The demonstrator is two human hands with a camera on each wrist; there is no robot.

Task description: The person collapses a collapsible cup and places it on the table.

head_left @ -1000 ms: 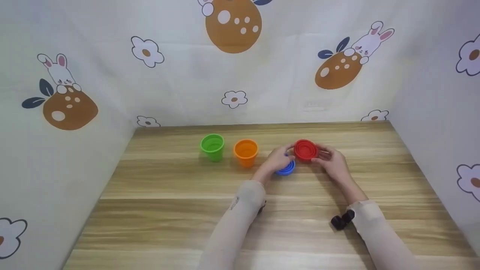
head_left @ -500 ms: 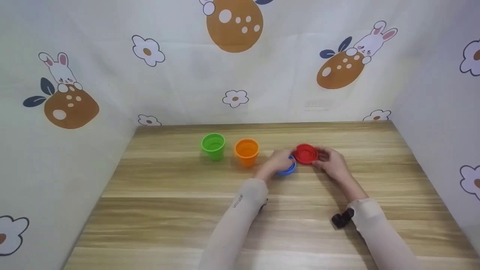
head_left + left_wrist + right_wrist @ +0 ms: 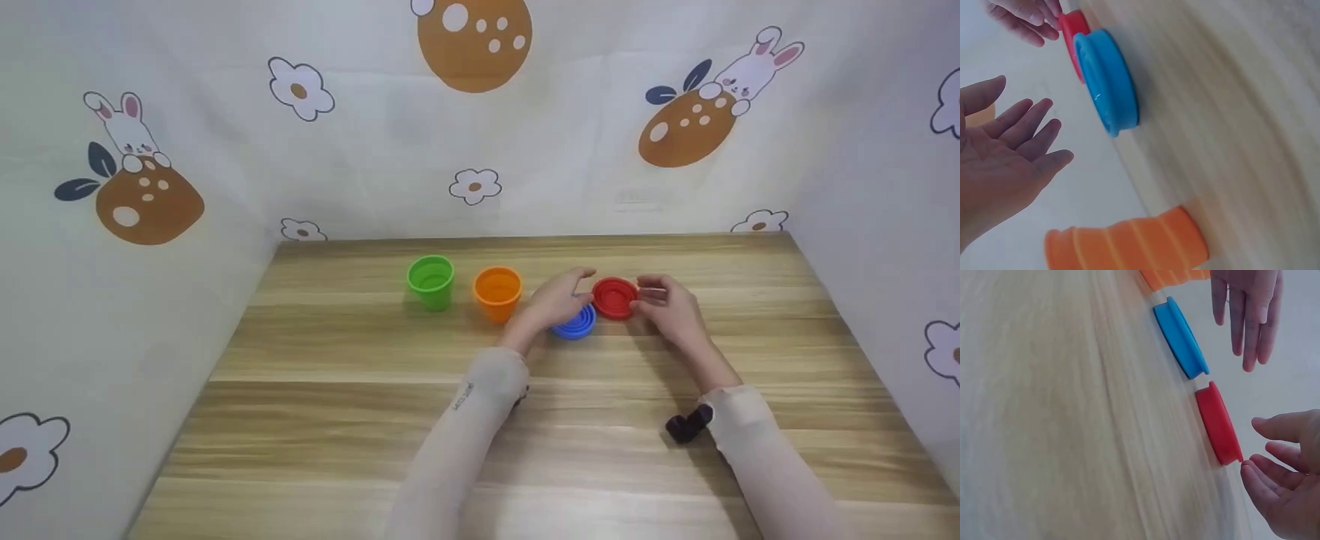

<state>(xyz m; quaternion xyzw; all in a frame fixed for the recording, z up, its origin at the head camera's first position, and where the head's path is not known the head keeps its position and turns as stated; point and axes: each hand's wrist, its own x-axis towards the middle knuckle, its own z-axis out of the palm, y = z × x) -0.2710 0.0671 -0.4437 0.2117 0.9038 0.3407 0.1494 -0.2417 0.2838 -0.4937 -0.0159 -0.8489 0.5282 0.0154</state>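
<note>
A red collapsible cup (image 3: 615,298), pressed flat into rings, lies on the table beside a blue collapsible cup (image 3: 576,324) that is also folded flat. My left hand (image 3: 556,300) hovers over the blue cup, covering part of it. In the left wrist view its fingers (image 3: 1030,121) are spread and hold nothing. My right hand (image 3: 673,315) is at the right side of the red cup, fingers loosely bent, with a fingertip right at the rim in the right wrist view. An orange cup (image 3: 497,294) and a green cup (image 3: 432,282) stand upright and extended to the left.
The wood-grain table (image 3: 330,435) is bounded by a patterned cloth (image 3: 375,150) at the back and both sides. A black wrist camera (image 3: 686,426) sticks out from the right sleeve, close above the table.
The left hand has come off the red cup and lifted, its fingers opening. The right fingers have loosened beside the red cup, which now lies flat. The head view has tilted slightly downward.
</note>
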